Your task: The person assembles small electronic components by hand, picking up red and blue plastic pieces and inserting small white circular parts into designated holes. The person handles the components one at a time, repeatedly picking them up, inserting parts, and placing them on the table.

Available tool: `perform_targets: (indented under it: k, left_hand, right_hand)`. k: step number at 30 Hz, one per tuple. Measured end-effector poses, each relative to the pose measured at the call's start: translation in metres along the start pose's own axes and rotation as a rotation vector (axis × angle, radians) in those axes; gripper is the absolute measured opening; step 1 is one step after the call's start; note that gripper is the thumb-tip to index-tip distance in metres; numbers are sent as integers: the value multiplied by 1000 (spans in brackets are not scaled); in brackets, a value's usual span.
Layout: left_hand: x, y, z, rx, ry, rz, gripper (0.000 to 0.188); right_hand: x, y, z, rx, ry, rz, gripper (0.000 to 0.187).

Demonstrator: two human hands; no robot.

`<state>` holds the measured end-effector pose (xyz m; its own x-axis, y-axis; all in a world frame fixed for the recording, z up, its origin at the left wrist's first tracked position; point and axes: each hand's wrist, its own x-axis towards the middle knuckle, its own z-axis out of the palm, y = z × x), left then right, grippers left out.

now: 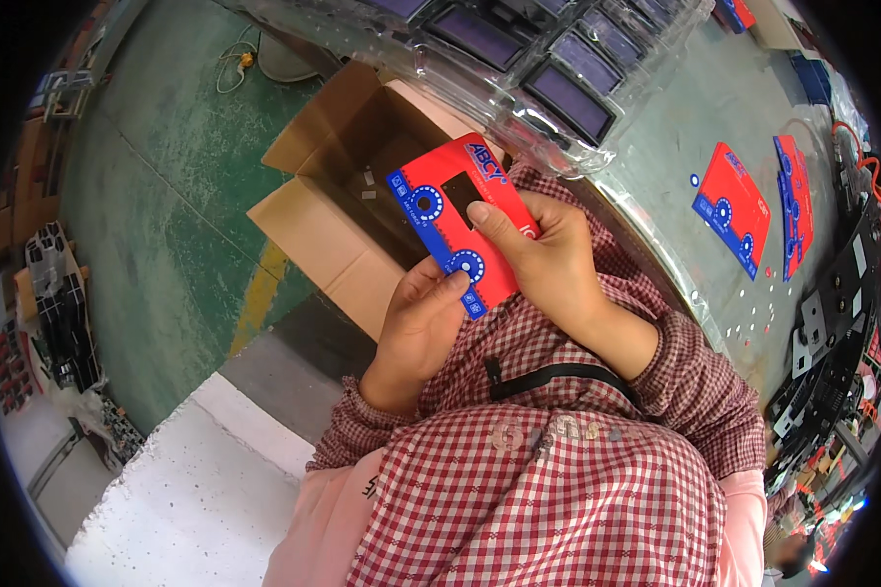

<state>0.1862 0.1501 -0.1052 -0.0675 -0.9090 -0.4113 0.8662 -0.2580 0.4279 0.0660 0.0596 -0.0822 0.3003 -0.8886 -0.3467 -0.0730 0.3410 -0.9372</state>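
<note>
A thin red faceplate with a blue strip along one side is held tilted over my lap. It has a rectangular window cutout and two round dial markings; light shows through the lower one. My left hand pinches the plate's lower left edge, its thumb beside the lower dial. On the other side my right hand grips the plate, with the thumb lying across the window's corner. The right-hand fingers behind the plate are hidden. Just beyond the plate an open cardboard box stands with its flaps spread.
Clear plastic trays holding dark display screens lie on the table's far part. More red-and-blue faceplates rest to the right, near scattered small white and red bits. Black panels line the far right. A white foam block sits at lower left.
</note>
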Motion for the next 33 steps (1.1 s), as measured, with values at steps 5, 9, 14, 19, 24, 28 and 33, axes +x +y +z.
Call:
perform_targets:
  k: [5, 9, 14, 19, 24, 28, 33]
  left_hand:
    - [0, -4, -2, -44, 25, 18, 32]
    - [1, 0, 6, -139, 5, -4, 36]
    - [0, 0, 19, -46, 49, 53, 36]
    - [-2, 1, -7, 167, 120, 81, 24]
    - [-4, 4, -21, 243, 174, 194, 22]
    - [7, 0, -46, 715, 414, 357, 26]
    - [2, 3, -33, 629, 336, 368, 30]
  right_hand:
    - [-4, -4, 0, -23, 10, -39, 20]
    - [-5, -2, 1, -6, 14, -39, 19]
    - [-8, 2, 2, -143, -2, -152, 21]
    - [-4, 0, -1, -97, 39, -108, 24]
    - [-1, 2, -4, -136, 45, -123, 30]
    - [1, 2, -7, -85, -11, -58, 39]
    - [1, 4, -5, 63, -54, 6, 43]
